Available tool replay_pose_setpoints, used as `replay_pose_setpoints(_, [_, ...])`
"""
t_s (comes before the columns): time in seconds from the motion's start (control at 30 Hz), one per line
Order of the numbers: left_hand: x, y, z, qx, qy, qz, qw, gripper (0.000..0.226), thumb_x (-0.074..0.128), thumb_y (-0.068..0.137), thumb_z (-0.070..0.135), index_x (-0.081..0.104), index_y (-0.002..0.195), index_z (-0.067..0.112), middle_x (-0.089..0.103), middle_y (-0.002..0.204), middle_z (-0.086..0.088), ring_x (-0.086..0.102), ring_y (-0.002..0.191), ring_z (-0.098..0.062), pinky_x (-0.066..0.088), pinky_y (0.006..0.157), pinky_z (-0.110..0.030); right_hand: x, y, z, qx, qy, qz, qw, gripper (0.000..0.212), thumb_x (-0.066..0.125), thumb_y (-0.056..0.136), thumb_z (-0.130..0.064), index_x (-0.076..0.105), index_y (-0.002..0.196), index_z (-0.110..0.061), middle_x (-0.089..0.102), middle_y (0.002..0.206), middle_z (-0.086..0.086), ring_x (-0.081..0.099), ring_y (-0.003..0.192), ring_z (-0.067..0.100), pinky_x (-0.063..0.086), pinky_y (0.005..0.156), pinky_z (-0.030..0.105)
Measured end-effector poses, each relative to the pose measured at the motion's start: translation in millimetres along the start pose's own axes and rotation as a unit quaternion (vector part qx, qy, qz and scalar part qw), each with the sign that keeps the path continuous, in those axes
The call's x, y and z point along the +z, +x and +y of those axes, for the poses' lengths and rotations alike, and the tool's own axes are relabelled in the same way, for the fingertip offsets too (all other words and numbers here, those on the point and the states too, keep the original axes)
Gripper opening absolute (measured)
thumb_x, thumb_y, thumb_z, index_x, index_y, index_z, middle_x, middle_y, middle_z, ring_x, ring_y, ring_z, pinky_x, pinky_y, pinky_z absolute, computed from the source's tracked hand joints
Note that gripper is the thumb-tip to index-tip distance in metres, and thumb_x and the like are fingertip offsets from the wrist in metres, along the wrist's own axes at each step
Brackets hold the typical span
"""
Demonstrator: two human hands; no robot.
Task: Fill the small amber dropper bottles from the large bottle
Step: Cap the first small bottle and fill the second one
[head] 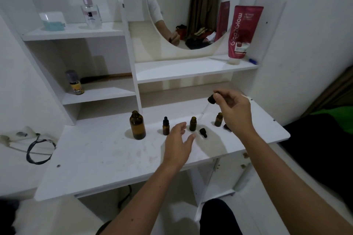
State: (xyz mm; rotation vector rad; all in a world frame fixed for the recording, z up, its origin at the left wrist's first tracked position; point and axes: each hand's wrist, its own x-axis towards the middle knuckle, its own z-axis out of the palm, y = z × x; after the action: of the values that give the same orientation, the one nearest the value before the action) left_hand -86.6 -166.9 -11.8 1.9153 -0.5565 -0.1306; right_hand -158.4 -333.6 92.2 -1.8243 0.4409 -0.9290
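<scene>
large bottle: big amber glass bottle stood upright and uncapped at the left end of the row on the white laminate vanity tabletop; no hand on it
capped small bottle: small amber dropper bottle with black cap stood just right of the large one; cap on; left fingertips near it, contact not clear
open middle bottle: small amber bottle without cap stood upright right of the capped one; a loose black dropper cap lay on its side just beside its base
right bottle: third small amber bottle, open-necked stood at the right end, partly hidden behind the right hand; a dark object, probably another cap, showed only as a sliver under the wrist; cannot tell more
left hand: left hand hovered low over the tabletop in front of the small bottles; fingers spread and relaxed; wide, holding nothing
right hand: right hand was raised above the right end of the row; thumb and fingertips pinched a black rubber-bulb dropper with clear glass pipette; pipette slanted down-left, tip in the air above the gap between middle and right bottles; fluid inside not discernible
shelves: red squeeze tube with white lettering stood cap-down on the right shelf by the round mirror; clear perfume bottle with pink cap on top left shelf; small yellow-labelled bottle with grey cap on lower left shelf
</scene>
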Motion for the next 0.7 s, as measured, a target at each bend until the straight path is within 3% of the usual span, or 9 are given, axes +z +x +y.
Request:
replay_pose_setpoints(0.1, [8, 11, 2, -0.003, -0.005, 0.001, 1.000, 0.058, 0.074, 0.094, 0.031, 0.050, 0.145, 0.020, 0.058, 0.144, 0.005, 0.056, 0.127, -0.009, 0.049, 0.107, -0.029, 3, 4, 5, 0.005, 0.017, 0.007, 1.000, 0.013, 0.071, 0.101, -0.027, 0.076, 0.109, -0.037, 0.081, 0.094, -0.014, 0.075, 0.085, 0.026, 0.060, 0.053, 0.020])
replay_pose_setpoints(0.17, [12, 19, 3, -0.007, -0.005, -0.001, 1.000, 0.058, 0.074, 0.094, 0.032, 0.050, 0.145, 0.019, 0.058, 0.142, 0.005, 0.057, 0.126, -0.009, 0.049, 0.108, -0.032, 7, 8, 8, 0.006, 0.023, 0.005, 1.000, 0.012, 0.071, 0.101, -0.030, 0.075, 0.107, -0.040, 0.080, 0.095, -0.016, 0.076, 0.084, 0.014, 0.059, 0.050, 0.019])
replay_pose_setpoints(0.27, [17, 28, 1, 0.008, 0.000, 0.006, 1.000, 0.051, 0.075, 0.093, 0.032, 0.056, 0.139, 0.017, 0.063, 0.129, 0.006, 0.060, 0.115, -0.007, 0.052, 0.103, -0.033, 14, 14, 18, -0.001, 0.041, -0.007, 0.999, 0.013, 0.071, 0.101, -0.025, 0.077, 0.113, -0.028, 0.082, 0.097, -0.010, 0.074, 0.075, 0.000, 0.051, 0.054, 0.009])
replay_pose_setpoints(0.37, [21, 32, -6, 0.031, 0.017, 0.018, 0.999, 0.033, 0.073, 0.095, 0.029, 0.062, 0.125, 0.025, 0.064, 0.115, 0.014, 0.061, 0.105, 0.000, 0.053, 0.095, -0.025, 20, 14, 27, -0.015, 0.027, -0.029, 0.999, 0.013, 0.072, 0.101, -0.021, 0.077, 0.113, -0.022, 0.082, 0.095, -0.010, 0.076, 0.086, 0.003, 0.051, 0.059, 0.006])
replay_pose_setpoints(0.5, [22, 36, -10, 0.041, 0.016, 0.024, 0.999, 0.020, 0.071, 0.096, 0.027, 0.064, 0.115, 0.028, 0.066, 0.107, 0.019, 0.060, 0.101, 0.007, 0.049, 0.088, -0.015, 23, 14, 35, -0.055, 0.013, -0.055, 0.997, 0.014, 0.073, 0.100, -0.014, 0.078, 0.113, -0.016, 0.082, 0.094, -0.007, 0.079, 0.094, 0.009, 0.058, 0.086, 0.018])
replay_pose_setpoints(0.7, [22, 37, -13, 0.047, 0.014, 0.021, 0.999, 0.015, 0.068, 0.098, 0.025, 0.065, 0.112, 0.027, 0.068, 0.104, 0.018, 0.063, 0.103, 0.001, 0.050, 0.092, -0.019, 34, 12, 41, -0.062, -0.002, -0.092, 0.994, 0.013, 0.076, 0.097, -0.012, 0.079, 0.109, -0.013, 0.082, 0.092, -0.007, 0.079, 0.091, 0.007, 0.059, 0.088, 0.020])
